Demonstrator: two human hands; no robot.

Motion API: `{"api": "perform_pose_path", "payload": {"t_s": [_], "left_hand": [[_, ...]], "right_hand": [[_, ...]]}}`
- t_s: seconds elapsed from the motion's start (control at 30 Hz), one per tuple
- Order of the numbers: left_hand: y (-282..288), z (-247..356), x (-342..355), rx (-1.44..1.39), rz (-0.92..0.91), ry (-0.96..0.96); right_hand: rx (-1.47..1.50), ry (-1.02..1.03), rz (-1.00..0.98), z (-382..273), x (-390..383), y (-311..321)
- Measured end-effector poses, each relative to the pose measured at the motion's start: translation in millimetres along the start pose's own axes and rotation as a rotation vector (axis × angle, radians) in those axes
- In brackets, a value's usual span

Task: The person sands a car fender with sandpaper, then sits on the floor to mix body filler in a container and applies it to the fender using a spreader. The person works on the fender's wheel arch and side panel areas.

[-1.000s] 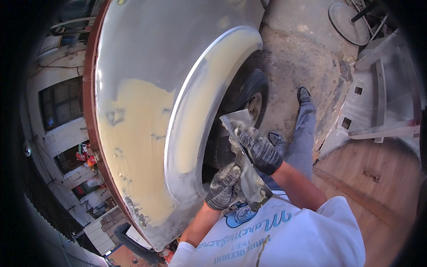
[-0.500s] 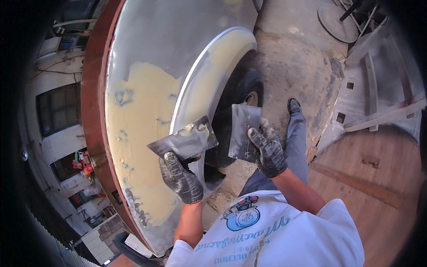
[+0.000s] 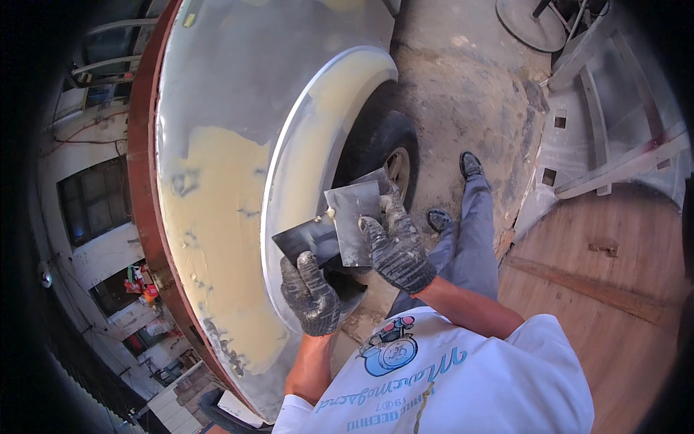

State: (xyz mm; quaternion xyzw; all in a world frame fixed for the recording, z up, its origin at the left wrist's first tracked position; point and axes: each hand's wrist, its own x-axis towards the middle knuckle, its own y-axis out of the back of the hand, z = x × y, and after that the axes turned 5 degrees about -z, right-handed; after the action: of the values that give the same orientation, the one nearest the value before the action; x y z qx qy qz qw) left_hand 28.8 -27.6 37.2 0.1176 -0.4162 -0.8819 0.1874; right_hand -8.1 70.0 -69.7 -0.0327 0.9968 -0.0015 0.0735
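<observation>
Gray-black work gloves cover both hands. In my left hand (image 3: 309, 293) is a flat metal spreader blade (image 3: 303, 237), held tilted in front of the wheel arch. My right hand (image 3: 397, 249) grips a second spreader (image 3: 353, 224), which overlaps the first; whether they touch I cannot tell. A small dab of pale filler (image 3: 331, 213) sits at their junction. Behind the blades are a vehicle body panel (image 3: 210, 217), grey with broad cream filler patches, the raised arch trim (image 3: 358, 65) with cream filler on it, and a black tire (image 3: 387, 134).
A grey panel with braces and square holes (image 3: 593, 130) stands at right, beside a wooden board (image 3: 585, 289) and a round metal base (image 3: 528, 29). My legs and shoes (image 3: 473, 173) are on stained concrete (image 3: 463, 87). A building wall with windows (image 3: 94, 188) is at left.
From overlapping a second ago, the blades separated half a second ago and now overlap again, the right one having moved left over the other. My left hand has shifted slightly right.
</observation>
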Motion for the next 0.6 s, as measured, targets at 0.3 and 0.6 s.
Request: {"api": "perform_pose_path", "payload": {"t_s": [0.3,0.6], "left_hand": [[-8.0,-34.0,-17.2,0.407,-0.226,-0.335],[11.0,-58.1,-47.7,0.292,-0.246,0.122]], "right_hand": [[-0.027,0.038,-0.159,-4.9,8.0,-0.7],[0.142,0.051,0.211,71.5,142.0,-8.0]]}}
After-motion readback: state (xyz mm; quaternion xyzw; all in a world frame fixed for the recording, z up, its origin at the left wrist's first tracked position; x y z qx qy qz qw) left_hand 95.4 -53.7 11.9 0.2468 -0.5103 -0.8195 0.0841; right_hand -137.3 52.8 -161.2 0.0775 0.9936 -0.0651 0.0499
